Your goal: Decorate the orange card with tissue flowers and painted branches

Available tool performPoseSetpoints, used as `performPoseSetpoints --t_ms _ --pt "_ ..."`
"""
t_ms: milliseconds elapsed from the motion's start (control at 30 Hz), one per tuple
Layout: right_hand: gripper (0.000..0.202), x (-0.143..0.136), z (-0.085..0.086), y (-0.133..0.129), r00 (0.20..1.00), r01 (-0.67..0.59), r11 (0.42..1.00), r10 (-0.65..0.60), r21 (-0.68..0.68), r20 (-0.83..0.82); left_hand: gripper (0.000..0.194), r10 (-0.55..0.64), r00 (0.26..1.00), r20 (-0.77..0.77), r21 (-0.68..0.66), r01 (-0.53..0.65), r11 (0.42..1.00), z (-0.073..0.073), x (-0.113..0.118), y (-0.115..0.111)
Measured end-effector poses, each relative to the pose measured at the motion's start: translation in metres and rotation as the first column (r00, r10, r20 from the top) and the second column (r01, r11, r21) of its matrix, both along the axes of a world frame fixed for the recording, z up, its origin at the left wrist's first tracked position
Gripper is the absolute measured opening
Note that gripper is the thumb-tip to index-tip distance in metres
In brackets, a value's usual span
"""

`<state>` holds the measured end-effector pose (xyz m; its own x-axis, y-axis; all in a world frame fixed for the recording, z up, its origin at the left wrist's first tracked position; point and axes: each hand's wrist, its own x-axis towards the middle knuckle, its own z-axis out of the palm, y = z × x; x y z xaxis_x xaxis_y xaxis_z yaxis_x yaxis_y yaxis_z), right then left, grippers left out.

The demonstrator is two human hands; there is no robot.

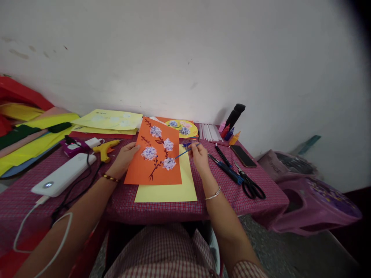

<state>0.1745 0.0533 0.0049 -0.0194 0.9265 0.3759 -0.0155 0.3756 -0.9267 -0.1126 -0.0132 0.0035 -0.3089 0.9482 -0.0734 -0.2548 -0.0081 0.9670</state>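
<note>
My left hand point(127, 155) is closed on the left edge of an orange sheet of paper point(133, 170), tilted up off the table. Dark branches with leaves and several fluffy white-and-purple flowers point(149, 153) decorate the sheet. Between the pinched fingers of my right hand point(199, 156) is a thin blue paintbrush point(183, 152), slanting down to the left. Its tip is at the lower right flower point(169, 163); whether it touches I cannot tell. Partly hidden under the orange sheet lies a pale yellow sheet point(188, 189).
On the right lie scissors point(251, 188), a blue utility knife point(230, 173), a black pen point(222, 155) and a phone point(243, 155). Paint bottles point(228, 134) and white glue sticks point(210, 132) stand behind. Leftward are a yellow glue gun point(104, 150) and a cabled power bank point(63, 175).
</note>
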Motion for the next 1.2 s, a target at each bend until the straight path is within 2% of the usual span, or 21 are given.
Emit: performPoseSetpoints --t_ms 100,167,300,433,500,667,733,867,1067,1200 --pt "0.032 0.006 0.004 0.001 0.996 0.076 0.997 -0.075 0.022 -0.044 0.025 0.004 1.000 0.002 0.006 -0.004 1.000 0.000 0.000 0.000" --pt "0.032 0.007 0.006 0.000 0.994 0.073 0.997 -0.071 0.026 -0.078 0.024 0.004 1.000 0.004 0.006 -0.004 1.000 0.001 0.001 -0.001" --pt "0.032 0.001 0.003 -0.004 0.994 -0.051 0.999 0.051 0.003 -0.099 0.021 0.001 1.000 0.005 0.005 -0.001 1.000 0.003 0.003 -0.003" --pt "0.033 -0.005 -0.001 -0.006 0.989 -0.149 0.989 0.149 -0.013 -0.009 0.021 0.004 1.000 0.003 0.002 -0.004 1.000 0.004 0.004 -0.003" --pt "0.033 -0.004 -0.002 -0.004 0.993 -0.122 0.992 0.122 -0.015 0.003 0.022 0.002 1.000 0.001 0.001 -0.002 1.000 0.004 0.004 -0.003" --pt "0.033 0.008 0.003 0.003 0.997 0.061 0.998 -0.059 0.024 -0.052 0.020 -0.005 1.000 -0.004 0.010 0.005 1.000 0.003 0.002 -0.003" --pt "0.034 0.011 0.005 0.004 0.993 0.094 0.995 -0.091 0.035 -0.073 0.020 -0.002 1.000 -0.006 0.011 0.002 1.000 0.003 0.002 -0.003" --pt "0.034 0.008 0.004 0.001 0.995 0.050 0.998 -0.046 0.036 -0.092 0.019 0.001 1.000 -0.005 0.004 -0.001 1.000 0.004 0.003 -0.003" --pt "0.036 -0.009 -0.001 -0.006 0.995 -0.102 0.995 0.102 -0.013 0.013 0.022 0.005 1.000 -0.015 -0.014 -0.005 1.000 0.002 0.002 -0.002" --pt "0.035 -0.005 0.001 -0.005 0.999 -0.024 1.000 0.023 0.005 0.029 0.023 0.005 1.000 -0.028 -0.014 -0.005 1.000 0.001 0.001 -0.001"
